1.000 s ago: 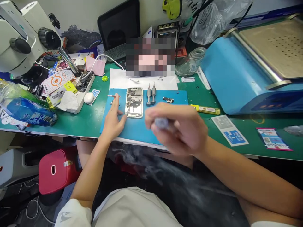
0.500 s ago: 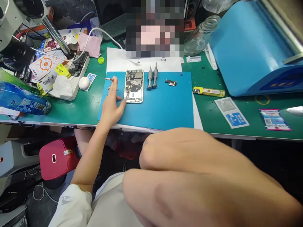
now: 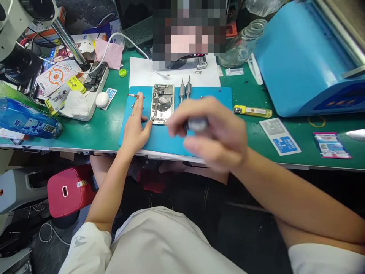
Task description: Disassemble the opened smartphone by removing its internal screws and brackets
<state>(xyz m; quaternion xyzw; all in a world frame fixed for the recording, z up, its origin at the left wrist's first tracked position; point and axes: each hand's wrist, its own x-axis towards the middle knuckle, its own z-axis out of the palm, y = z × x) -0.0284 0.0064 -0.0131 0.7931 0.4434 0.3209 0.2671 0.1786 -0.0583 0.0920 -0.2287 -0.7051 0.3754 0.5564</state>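
Head view: a green surface [image 3: 85, 135] runs across, carrying a blue machine [image 3: 276, 64] at its right and, at its left, a white microscope [image 3: 17, 40], both cut off by the edge of view. Near the front edge lies a blue mat [image 3: 168, 141], with white paper [image 3: 137, 72] showing beyond it. The right hand [image 3: 221, 133], blurred, hangs over the mat's right half. The left hand [image 3: 135, 131] rests at the mat's left side, its grip spread, thumb apart from the straight fingers. An opened phone [image 3: 163, 104], inner parts showing, lies on the mat between the two hands, close to the left thumb; whether they touch, I cannot tell. Just right of it, two grey screwdrivers [image 3: 182, 92] sit side by side, tips pointing away from the person, lower ends hidden by the right hand. Its grip pinches a dark grey tool [image 3: 198, 125], too blurred to identify. Smallest, a thin reddish-brown strip [image 3: 132, 95] crosses at the left fingertips
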